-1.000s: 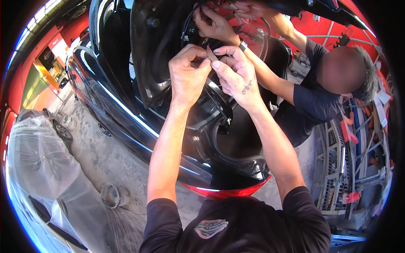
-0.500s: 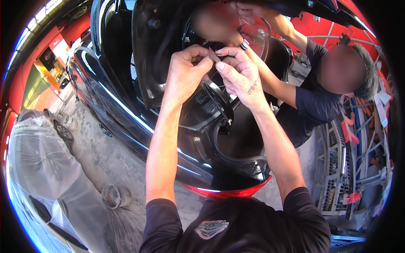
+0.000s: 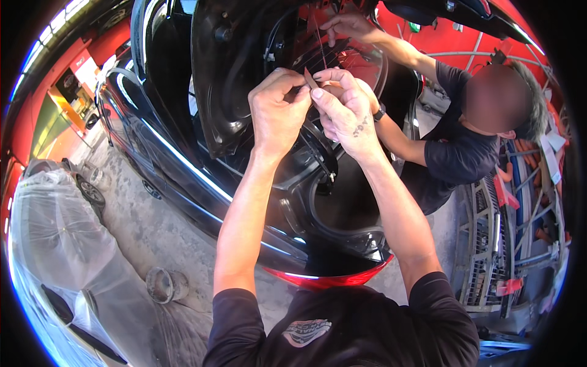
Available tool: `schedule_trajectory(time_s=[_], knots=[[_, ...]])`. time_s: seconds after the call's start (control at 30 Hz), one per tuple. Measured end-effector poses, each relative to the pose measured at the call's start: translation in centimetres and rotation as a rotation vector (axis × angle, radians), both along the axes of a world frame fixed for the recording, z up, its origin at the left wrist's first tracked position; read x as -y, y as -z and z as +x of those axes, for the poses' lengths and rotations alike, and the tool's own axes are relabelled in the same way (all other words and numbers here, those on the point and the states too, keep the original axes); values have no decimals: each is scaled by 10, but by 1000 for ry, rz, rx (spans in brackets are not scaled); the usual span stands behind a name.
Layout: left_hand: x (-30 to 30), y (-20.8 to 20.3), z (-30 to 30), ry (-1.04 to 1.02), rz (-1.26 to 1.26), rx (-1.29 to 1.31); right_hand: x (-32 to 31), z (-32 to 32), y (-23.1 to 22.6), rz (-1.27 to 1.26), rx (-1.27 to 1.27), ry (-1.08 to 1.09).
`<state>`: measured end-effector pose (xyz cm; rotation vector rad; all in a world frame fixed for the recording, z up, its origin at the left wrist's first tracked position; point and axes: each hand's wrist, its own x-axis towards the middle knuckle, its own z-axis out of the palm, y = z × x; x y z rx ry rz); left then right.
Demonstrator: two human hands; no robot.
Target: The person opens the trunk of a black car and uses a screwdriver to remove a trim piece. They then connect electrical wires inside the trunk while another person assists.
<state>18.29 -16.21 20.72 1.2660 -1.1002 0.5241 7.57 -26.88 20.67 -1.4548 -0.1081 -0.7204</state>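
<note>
A small, thin reddish-brown strip (image 3: pixel 310 79) is pinched between my two hands, above the open rear of a black car. My right hand (image 3: pixel 345 113) grips its lower end with thumb and bent fingers. My left hand (image 3: pixel 278 113) is closed, its fingertips meeting at the strip's left edge; they partly hide what they hold. Just past my hands is the raised black panel (image 3: pixel 223 79) with its moulded recesses. Below them lies the dark opening of the car (image 3: pixel 348 202).
On the right a co-worker in a dark shirt (image 3: pixel 461 144) leans in, one hand (image 3: pixel 351 27) raised over the car. A red tail light (image 3: pixel 330 278) lies near me. Plastic-covered bodywork (image 3: pixel 67 226) and a bucket (image 3: pixel 167 285) stand left; a rack of metal parts (image 3: pixel 489 244) stands right.
The co-worker's upper hand has lowered and shifted left, and the other arm has drawn back behind my right hand. The co-worker's head has barely moved. My hands stay closed together around the strip.
</note>
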Motion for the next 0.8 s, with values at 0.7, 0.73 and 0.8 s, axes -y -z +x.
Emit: schedule_trajectory(time_s=[0.7, 0.73, 0.8], knots=[[-1, -10, 1, 85, -1, -82, -1, -1, -4, 57, -2, -49], [-1, -10, 0, 71, -8, -74, -1, -1, -4, 56, 0, -40], [-1, -11, -1, 58, -23, -48, -1, -1, -6, 55, 1, -29]])
